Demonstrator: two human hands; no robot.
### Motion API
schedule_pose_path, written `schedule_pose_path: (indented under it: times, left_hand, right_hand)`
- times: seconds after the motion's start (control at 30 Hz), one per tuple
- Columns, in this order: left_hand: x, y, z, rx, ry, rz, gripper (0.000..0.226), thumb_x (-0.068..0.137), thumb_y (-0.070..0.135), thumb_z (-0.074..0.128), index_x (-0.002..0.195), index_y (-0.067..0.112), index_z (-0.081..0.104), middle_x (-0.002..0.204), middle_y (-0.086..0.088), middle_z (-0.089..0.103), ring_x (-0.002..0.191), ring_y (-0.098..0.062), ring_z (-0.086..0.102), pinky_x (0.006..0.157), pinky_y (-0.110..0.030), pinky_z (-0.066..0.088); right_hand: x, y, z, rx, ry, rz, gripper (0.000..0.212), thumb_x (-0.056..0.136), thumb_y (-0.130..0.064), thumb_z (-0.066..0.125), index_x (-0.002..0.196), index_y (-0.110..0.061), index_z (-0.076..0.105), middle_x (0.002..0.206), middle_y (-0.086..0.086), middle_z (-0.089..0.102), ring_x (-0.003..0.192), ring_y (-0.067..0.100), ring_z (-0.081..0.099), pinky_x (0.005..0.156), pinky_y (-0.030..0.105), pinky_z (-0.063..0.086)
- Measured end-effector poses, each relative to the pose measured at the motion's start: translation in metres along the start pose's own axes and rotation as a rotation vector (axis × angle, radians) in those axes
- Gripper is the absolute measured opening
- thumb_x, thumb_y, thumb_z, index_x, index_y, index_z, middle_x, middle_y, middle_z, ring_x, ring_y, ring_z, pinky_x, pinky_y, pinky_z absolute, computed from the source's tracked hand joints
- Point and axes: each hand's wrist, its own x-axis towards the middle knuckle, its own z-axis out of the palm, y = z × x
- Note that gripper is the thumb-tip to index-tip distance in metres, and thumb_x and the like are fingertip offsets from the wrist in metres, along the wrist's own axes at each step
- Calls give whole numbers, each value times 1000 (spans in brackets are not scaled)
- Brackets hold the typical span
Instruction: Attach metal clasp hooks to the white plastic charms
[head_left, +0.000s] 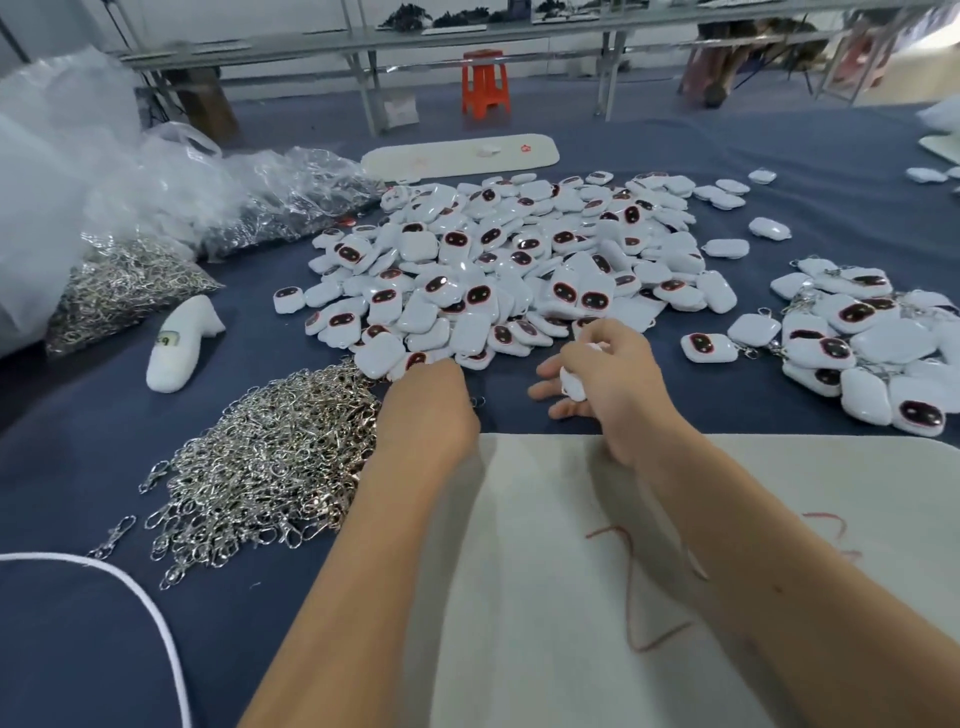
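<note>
Right hand (608, 374) curls its fingers around one white charm (573, 383), lifted just in front of the big charm heap (509, 260). Left hand (426, 410) is knuckles-up at the heap's near edge, fingers tucked under, grip impossible to tell. Loose clasp hooks (270, 462) lie left of the heap; finished charms (862, 343) lie right.

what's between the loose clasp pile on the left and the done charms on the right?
In the head view, both hands: left hand at the clasp pile, right hand holding a white charm. Beyond them, bare blue cloth up to the finished charms.
</note>
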Motion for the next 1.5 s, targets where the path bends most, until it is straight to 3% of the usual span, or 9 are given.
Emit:
schedule_pose_path:
  times: [0.13, 0.27, 0.47, 0.63, 0.87, 0.97, 1.2, 1.37, 1.5]
  left_hand:
    - [2, 26, 6, -111, 49, -7, 8, 95, 10, 56, 93, 9, 48, 104, -15, 61, 96, -34, 59, 69, -35, 35]
    - [3, 66, 18, -644, 174, 27, 9, 92, 12, 62, 87, 12, 55, 83, -1, 61, 78, -17, 57, 67, -33, 41]
    - [-6, 92, 42, -1073, 122, 171, 20, 82, 6, 75, 74, 18, 60, 68, -1, 63, 62, -11, 56, 61, -28, 50]
    - [-5, 88, 45, -1139, 119, 204, 19, 82, 0, 78, 76, 14, 66, 69, 0, 70, 64, -16, 67, 59, -27, 53]
    - [-4, 89, 45, -1192, 83, 197, 20, 86, -2, 74, 89, 16, 69, 72, -3, 72, 63, -15, 68, 59, -24, 51]
    - [-5, 90, 44, -1201, 68, 206, 24, 87, -1, 74, 91, 22, 74, 76, -2, 75, 64, -12, 67, 59, -21, 51]
    - [-4, 92, 47, -1108, 121, 237, 22, 85, 3, 75, 81, 24, 75, 73, 12, 71, 71, -19, 64, 67, -36, 56]
    - [-7, 92, 47, -1003, 173, 305, 18, 85, 3, 75, 82, 20, 75, 75, 13, 70, 71, -7, 62, 69, -14, 46]
    - [-10, 95, 47, -965, 148, 330, 17, 86, 7, 73, 79, 22, 71, 73, 11, 69, 71, -7, 62, 64, -10, 43]
  right_hand:
    - [-3, -4, -29, -199, -9, -109, 22, 93, -6, 47, 98, -22, 62, 76, 6, 76, 55, 16, 62, 41, 26, 41]
    - [-7, -6, -58, -334, -87, -190, 19, 102, -30, 56, 97, -28, 74, 86, -2, 77, 55, 17, 64, 44, 25, 42]
    - [-20, 8, -76, -458, -121, -379, 23, 103, -13, 59, 107, -23, 79, 73, -4, 75, 59, 13, 67, 55, 18, 47]
    - [-19, 11, -81, -374, -1, -352, 17, 97, -8, 69, 89, -20, 79, 63, 3, 73, 49, 6, 61, 51, 17, 48]
    - [-18, 12, -84, -338, -35, -340, 14, 89, -5, 77, 89, -19, 78, 69, -4, 74, 58, 4, 63, 57, 15, 48]
    - [-17, 12, -85, -330, -7, -349, 12, 91, -10, 77, 87, -21, 77, 67, 0, 73, 59, 8, 63, 54, 25, 52]
    - [-17, 11, -86, -285, -29, -280, 9, 94, -7, 73, 89, -15, 73, 67, 5, 74, 55, 12, 62, 52, 23, 53]
    - [-17, 8, -86, -163, 45, -269, 14, 91, -2, 76, 98, -12, 70, 77, 5, 74, 61, 12, 69, 51, 23, 54]
    - [-18, 12, -84, -340, 136, -425, 17, 90, -2, 75, 95, -17, 69, 76, -2, 73, 68, 8, 70, 61, 22, 55]
